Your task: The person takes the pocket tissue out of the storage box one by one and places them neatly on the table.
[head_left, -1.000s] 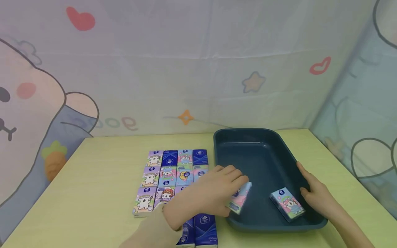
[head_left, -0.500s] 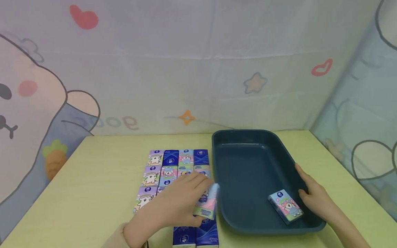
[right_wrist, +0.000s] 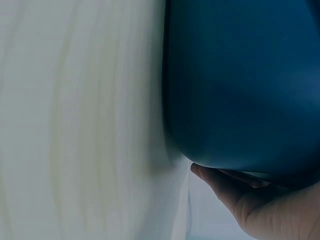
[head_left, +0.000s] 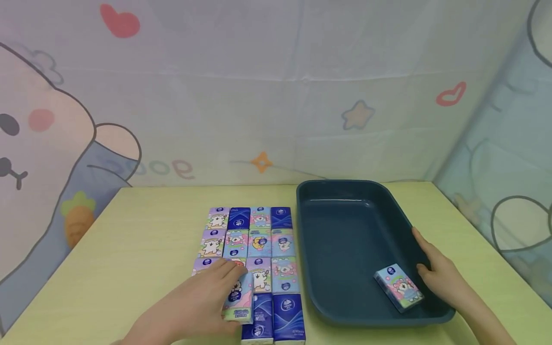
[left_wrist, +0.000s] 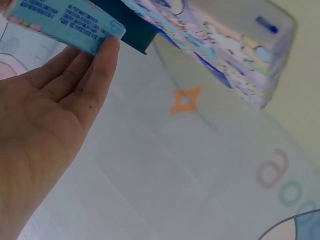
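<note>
My left hand [head_left: 194, 299] pinches a small pink and light-blue tissue pack [head_left: 239, 299] between thumb and fingers. In the left wrist view, the printed blue side of that tissue pack shows against my fingertips [left_wrist: 109, 52]. The held pack is at the near left of a grid of tissue packs [head_left: 259, 242] in purple, pink, light-blue and dark-blue wrappers. My right hand [head_left: 444, 275] holds the right wall of a dark blue-green tray [head_left: 345, 239], thumb inside and fingers outside. One light-blue tissue pack [head_left: 399, 287] lies tilted inside the tray, near its front right corner.
A pale yellow tabletop [head_left: 142, 249] carries everything. The tray stands just right of the grid of packs. Behind the table hangs a printed cloth backdrop [head_left: 215, 96], and another cloth stands along the right side.
My left hand has carried the tissue pack left, away from the tray's near left edge and across to the left of the grid's near dark-blue packs. My right hand stays on the tray.
</note>
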### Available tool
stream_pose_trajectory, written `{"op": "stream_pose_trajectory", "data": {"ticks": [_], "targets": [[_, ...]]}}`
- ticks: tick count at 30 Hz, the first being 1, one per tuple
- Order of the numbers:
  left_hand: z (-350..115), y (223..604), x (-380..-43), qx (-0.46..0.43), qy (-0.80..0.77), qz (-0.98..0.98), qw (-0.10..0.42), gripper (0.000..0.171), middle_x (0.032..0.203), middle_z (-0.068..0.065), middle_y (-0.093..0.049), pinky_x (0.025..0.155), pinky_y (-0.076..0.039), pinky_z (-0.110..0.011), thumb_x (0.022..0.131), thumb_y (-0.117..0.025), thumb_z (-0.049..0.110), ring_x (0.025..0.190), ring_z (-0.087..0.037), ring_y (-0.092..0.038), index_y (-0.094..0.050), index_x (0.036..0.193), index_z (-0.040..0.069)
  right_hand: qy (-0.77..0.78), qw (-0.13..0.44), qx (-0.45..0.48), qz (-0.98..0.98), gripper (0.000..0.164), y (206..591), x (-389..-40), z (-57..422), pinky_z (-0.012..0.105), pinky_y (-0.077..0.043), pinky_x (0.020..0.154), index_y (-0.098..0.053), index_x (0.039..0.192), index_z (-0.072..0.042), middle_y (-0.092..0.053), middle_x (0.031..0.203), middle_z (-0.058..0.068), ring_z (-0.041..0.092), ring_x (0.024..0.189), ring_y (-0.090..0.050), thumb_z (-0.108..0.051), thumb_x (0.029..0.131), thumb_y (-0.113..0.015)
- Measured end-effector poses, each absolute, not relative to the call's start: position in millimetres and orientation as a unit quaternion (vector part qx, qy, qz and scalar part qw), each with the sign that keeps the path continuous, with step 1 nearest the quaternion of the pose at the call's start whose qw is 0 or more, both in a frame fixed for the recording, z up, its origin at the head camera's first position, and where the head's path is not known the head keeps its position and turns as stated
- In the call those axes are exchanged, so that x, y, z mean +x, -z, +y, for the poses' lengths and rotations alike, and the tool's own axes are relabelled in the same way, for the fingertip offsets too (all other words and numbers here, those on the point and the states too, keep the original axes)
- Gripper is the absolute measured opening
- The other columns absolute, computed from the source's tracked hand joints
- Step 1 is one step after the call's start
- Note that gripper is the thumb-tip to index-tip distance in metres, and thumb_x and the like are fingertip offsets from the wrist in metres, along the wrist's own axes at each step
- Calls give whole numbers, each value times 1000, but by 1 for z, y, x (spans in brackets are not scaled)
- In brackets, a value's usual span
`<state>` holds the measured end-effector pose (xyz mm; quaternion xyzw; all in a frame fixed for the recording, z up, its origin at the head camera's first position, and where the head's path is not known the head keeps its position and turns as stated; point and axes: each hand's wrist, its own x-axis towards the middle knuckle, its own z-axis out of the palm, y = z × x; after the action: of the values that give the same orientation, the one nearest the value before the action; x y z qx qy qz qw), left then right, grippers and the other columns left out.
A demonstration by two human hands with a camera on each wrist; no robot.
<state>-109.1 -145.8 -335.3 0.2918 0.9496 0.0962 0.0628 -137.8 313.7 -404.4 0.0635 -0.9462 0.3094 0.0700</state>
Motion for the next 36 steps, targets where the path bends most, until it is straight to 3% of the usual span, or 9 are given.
{"op": "stream_pose_trajectory", "data": {"ticks": [6, 13, 19, 27, 36], "targets": [[-153, 340, -102, 241, -115, 954, 134, 90, 153, -9, -38, 112, -34, -54, 74, -72, 51, 142, -34, -33, -38, 147, 11, -316, 71, 65, -944, 85, 405, -137, 314, 72, -28, 98, -7, 154, -7, -22, 148, 39, 63, 129, -25, 13, 84, -49], [-160, 344, -100, 237, -126, 952, 145, 111, 149, -9, -41, 107, -40, -54, 64, -59, 84, 134, -30, -43, -39, 145, 11, -317, 75, 66, -943, 84, 408, -137, 315, 73, -29, 98, -9, 154, -6, -24, 148, 39, 63, 129, -26, 13, 84, -50], [-160, 353, -102, 246, -103, 952, 153, 115, 145, -12, -44, 107, -39, -55, 62, -56, 88, 134, -34, -43, -43, 141, 5, -317, 70, 66, -943, 84, 407, -137, 315, 69, -26, 105, -6, 155, -9, -22, 149, 38, 62, 131, -25, 11, 85, -49], [-161, 367, -105, 307, -76, 945, 80, 111, 138, -14, -49, 102, -45, -53, 63, -53, 89, 130, -35, -46, -48, 134, 3, -322, 63, 62, -943, 84, 403, -136, 315, 72, -28, 99, -7, 154, -6, -21, 149, 38, 62, 131, -24, 12, 85, -50], [-162, 376, -104, 324, -80, 942, 44, 108, 130, -10, -50, 100, -47, -51, 62, -51, 90, 125, -32, -48, -49, 128, 5, -324, 69, 68, -941, 82, 403, -137, 314, 73, -27, 99, -8, 154, -5, -21, 149, 39, 62, 130, -24, 12, 85, -49]]}}
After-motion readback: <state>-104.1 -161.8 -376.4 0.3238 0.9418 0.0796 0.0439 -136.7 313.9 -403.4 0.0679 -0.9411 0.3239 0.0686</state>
